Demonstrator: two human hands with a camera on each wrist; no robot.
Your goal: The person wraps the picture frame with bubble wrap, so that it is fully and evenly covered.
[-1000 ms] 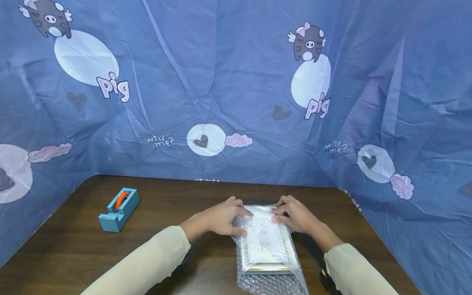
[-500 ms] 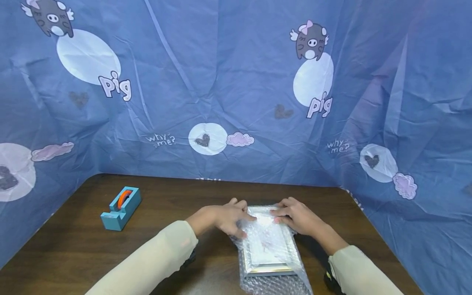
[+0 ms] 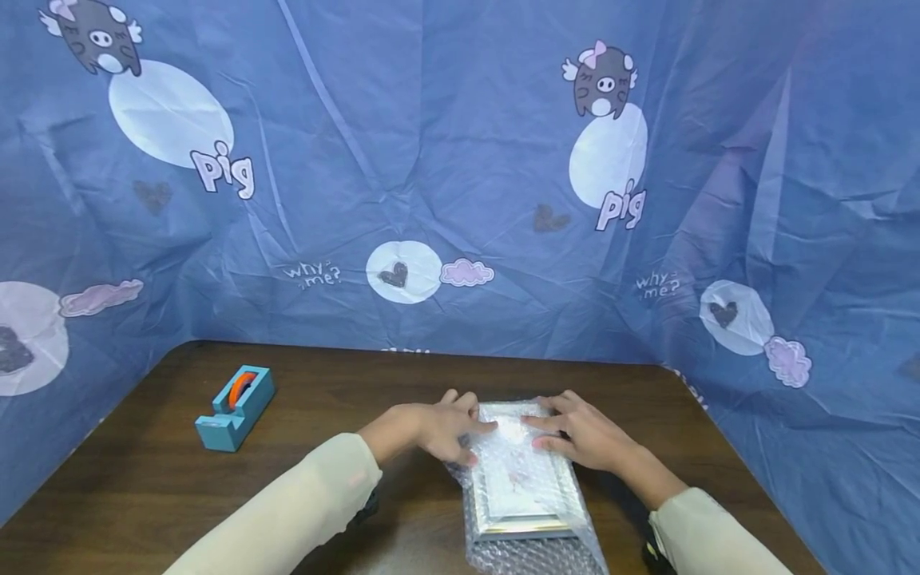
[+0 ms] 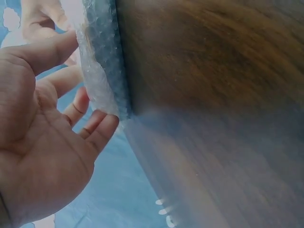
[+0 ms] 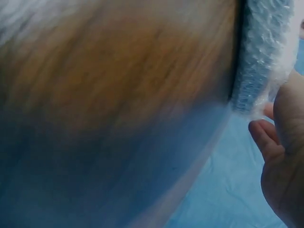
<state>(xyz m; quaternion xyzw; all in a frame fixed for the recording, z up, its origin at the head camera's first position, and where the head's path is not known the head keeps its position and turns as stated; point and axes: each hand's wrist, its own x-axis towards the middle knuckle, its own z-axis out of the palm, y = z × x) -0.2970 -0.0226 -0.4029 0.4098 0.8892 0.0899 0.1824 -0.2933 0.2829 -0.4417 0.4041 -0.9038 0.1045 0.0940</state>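
A framed picture with a gold-and-silver border lies wrapped in clear bubble wrap on the table, toward the front right of the middle. My left hand rests at its far left corner, index finger and thumb pressing on the wrap. In the left wrist view the other fingers of the left hand bend loosely beside the wrap's end. On the far right corner, my right hand presses with extended index finger and thumb. The right wrist view shows the right hand against the bubble wrap's end.
A teal tape dispenser with an orange roll stands at the left of the dark wooden table. Blue printed cloth hangs behind the table and along its sides. Cream sleeves cover both forearms.
Both hands stay at the frame's far end and shift slightly over the wrap. The wrap there lies flatter, and more of the frame's far border shows through than one second ago.
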